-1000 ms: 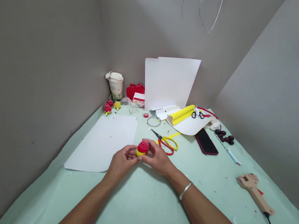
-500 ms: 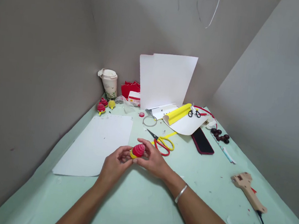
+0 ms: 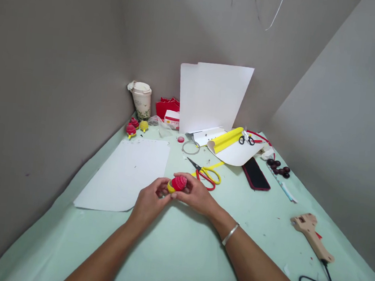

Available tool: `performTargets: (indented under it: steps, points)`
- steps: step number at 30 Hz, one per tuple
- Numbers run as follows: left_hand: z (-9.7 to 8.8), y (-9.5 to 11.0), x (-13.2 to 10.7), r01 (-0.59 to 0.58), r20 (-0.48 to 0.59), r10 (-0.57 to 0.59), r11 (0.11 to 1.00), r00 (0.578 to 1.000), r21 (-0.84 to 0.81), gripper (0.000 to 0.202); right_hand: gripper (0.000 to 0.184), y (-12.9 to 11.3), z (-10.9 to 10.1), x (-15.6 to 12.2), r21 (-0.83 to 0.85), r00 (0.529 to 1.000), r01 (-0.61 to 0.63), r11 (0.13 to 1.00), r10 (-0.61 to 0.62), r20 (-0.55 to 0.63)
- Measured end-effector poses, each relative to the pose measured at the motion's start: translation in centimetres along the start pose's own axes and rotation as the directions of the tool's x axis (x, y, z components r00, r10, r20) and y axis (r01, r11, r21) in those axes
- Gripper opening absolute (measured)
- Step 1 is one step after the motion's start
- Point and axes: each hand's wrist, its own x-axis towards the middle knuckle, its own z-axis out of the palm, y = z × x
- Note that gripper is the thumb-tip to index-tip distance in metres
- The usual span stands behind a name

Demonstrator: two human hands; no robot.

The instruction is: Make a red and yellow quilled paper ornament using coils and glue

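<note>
Both my hands meet over the middle of the pale green table (image 3: 175,247) and pinch a small red ribbed dome with a yellow base (image 3: 177,184). My left hand (image 3: 149,201) grips it from the left, fingers curled against the yellow part. From the right, my right hand (image 3: 195,196) closes thumb and fingers round the red part; a silver bangle (image 3: 230,234) sits on that wrist. Yellow-and-red scissors (image 3: 205,174) lie just behind my right hand.
A white sheet (image 3: 126,174) lies to the left. At the back stand a paper cup (image 3: 142,100), small red and yellow domes (image 3: 132,129), upright white card (image 3: 212,97), a yellow roll (image 3: 228,140), small black scissors (image 3: 246,140). A phone (image 3: 256,174), dark beads (image 3: 279,169) and glue gun (image 3: 312,236) lie right.
The dome has tipped in my fingers, from upright to lying with its red top pointing right. My hands stay together in the same spot; the view shifted slightly.
</note>
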Motion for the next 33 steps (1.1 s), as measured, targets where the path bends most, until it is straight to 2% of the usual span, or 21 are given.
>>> performTargets:
  steps: [2,5,8,10,13,16,19,22,28,33]
  points:
    - [-0.1,-0.1,0.1,0.004,0.002,-0.004,1.000,1.000,0.000,0.035,0.055,-0.1,-0.2,0.0,-0.015,1.000,0.023,1.000,-0.023,0.003]
    - [-0.3,-0.3,0.2,0.017,-0.028,-0.018,1.000,0.999,-0.008,0.036,0.052,-0.3,-0.8,0.1,-0.101,0.996,0.036,0.994,-0.044,-0.079]
    - [-0.6,-0.5,0.3,-0.024,-0.096,0.021,0.999,0.995,-0.025,0.036,0.046,-0.1,-1.4,0.1,-0.364,0.984,0.012,0.931,-0.075,-0.160]
    - [-0.7,-0.4,0.2,-0.068,-0.126,0.063,0.997,0.990,-0.039,0.035,0.042,0.2,-1.5,0.0,-0.532,0.984,0.013,0.847,-0.104,-0.142]
    - [-1.0,-0.1,0.0,-0.102,-0.128,0.097,0.994,0.987,-0.036,0.032,0.050,0.3,-1.7,-0.3,-0.623,0.988,0.081,0.778,-0.145,-0.052]
    - [-1.1,0.1,0.0,-0.120,-0.125,0.119,0.993,0.985,0.000,0.029,0.052,-0.3,-1.9,-0.4,-0.553,0.982,0.155,0.819,-0.189,-0.006]
    - [-0.8,0.0,0.0,-0.199,-0.123,0.204,0.979,0.971,0.048,0.025,0.038,-1.3,-1.9,-0.4,-0.328,0.986,0.091,0.940,-0.132,-0.104]
    - [-0.4,-0.3,-0.1,-0.302,-0.084,0.313,0.946,0.946,0.120,0.023,0.032,-1.9,-1.2,-0.4,-0.185,0.990,0.028,0.982,-0.053,-0.132]
    - [0.0,-0.7,-0.2,-0.411,-0.044,0.432,0.881,0.901,0.236,0.025,0.026,-1.9,0.1,-0.5,-0.292,0.990,-0.030,0.956,-0.012,-0.143]
    - [0.1,-0.8,-0.2,-0.403,-0.032,0.424,0.878,0.905,0.259,0.028,0.014,-2.0,0.4,-0.5,-0.297,0.989,-0.038,0.954,-0.007,-0.149]
